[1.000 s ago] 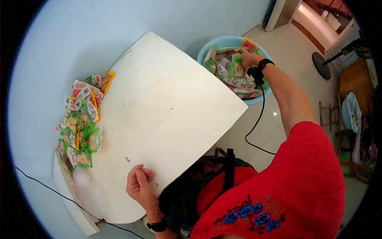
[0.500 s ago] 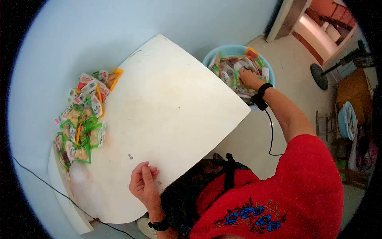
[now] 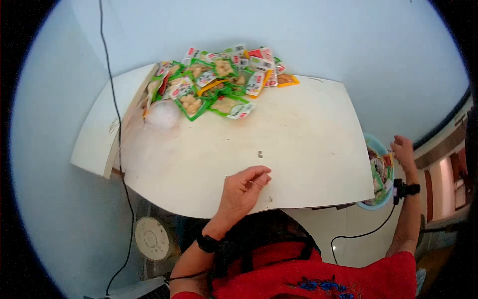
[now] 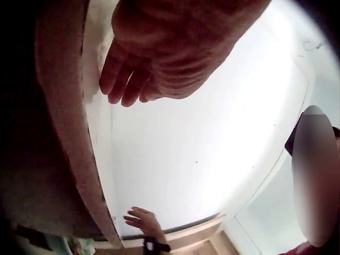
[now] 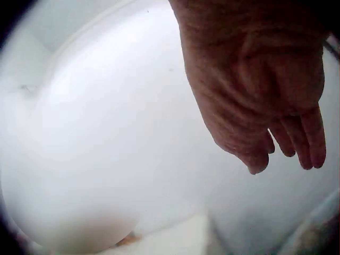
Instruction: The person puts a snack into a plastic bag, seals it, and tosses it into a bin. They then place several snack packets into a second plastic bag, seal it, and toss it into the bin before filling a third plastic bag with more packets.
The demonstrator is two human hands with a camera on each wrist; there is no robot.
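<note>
My left hand point(image 3: 244, 192) is held over the near edge of the white table point(image 3: 303, 129), fingers loosely bent with nothing in them. In the left wrist view the fingers of the left hand point(image 4: 164, 53) hang relaxed. Off the table's right side, my right hand point(image 3: 404, 152) is at the outer rim of a light blue basin point(image 3: 389, 192) full of sealed food packets point(image 3: 377, 174). Its fingers extend loosely and hold nothing in the right wrist view, where the right hand point(image 5: 260, 79) fills the upper right. More sealed food packets point(image 3: 191, 104), green- and yellow-edged, lie heaped along the table's back left.
A clear plastic bag point(image 3: 164, 114) lies beside the heap. A raised white panel point(image 3: 117, 119) borders the table's left end, with a black cable point(image 3: 115, 99) hanging across it. A round stool point(image 3: 152, 238) stands below. Walls rise behind the table; a doorway point(image 3: 443, 192) is at right.
The head view has turned left toward the table. My right hand has come away from the packets inside the basin to its outer rim. The left hand stays over the table's near edge.
</note>
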